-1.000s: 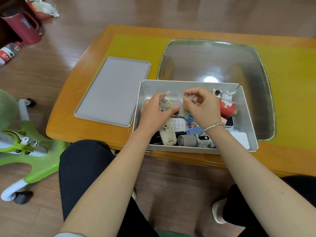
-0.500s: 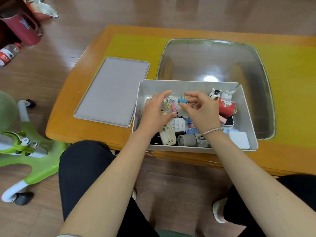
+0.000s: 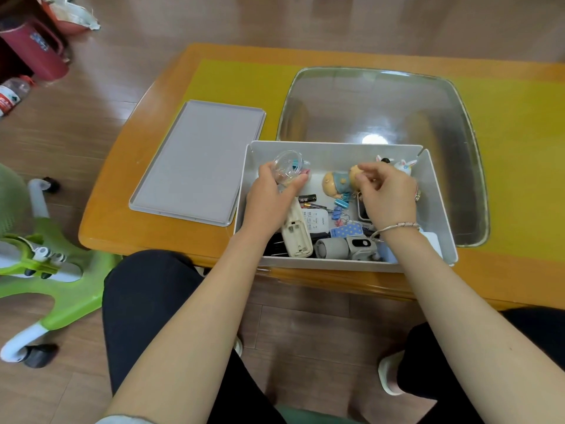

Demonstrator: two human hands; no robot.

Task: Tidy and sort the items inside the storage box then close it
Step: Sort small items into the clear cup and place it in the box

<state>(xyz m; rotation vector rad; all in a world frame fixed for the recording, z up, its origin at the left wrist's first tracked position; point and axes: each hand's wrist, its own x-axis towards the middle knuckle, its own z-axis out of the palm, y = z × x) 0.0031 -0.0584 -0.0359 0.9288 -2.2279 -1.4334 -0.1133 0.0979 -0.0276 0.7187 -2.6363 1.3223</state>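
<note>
Orange table, open storage box (image 3: 336, 149): left hand (image 3: 269, 197) grips the clear clip jar (image 3: 286, 168), now drawn aside; right hand (image 3: 386, 191), fingers curled empty, reaches back for more.

Storage box (image 3: 440, 191): matt grey plastic, smooth walls. Lid (image 3: 198, 160): same matt grey plastic. Small cup (image 3: 287, 168): clear glossy plastic. Desk (image 3: 146, 221): glossy varnished wood, yellow matt top. Tray (image 3: 458, 123): shiny metal, reflective. Figurine (image 3: 337, 183): glossy plastic. Floor (image 3: 91, 111): smooth wood-look boards.
</note>
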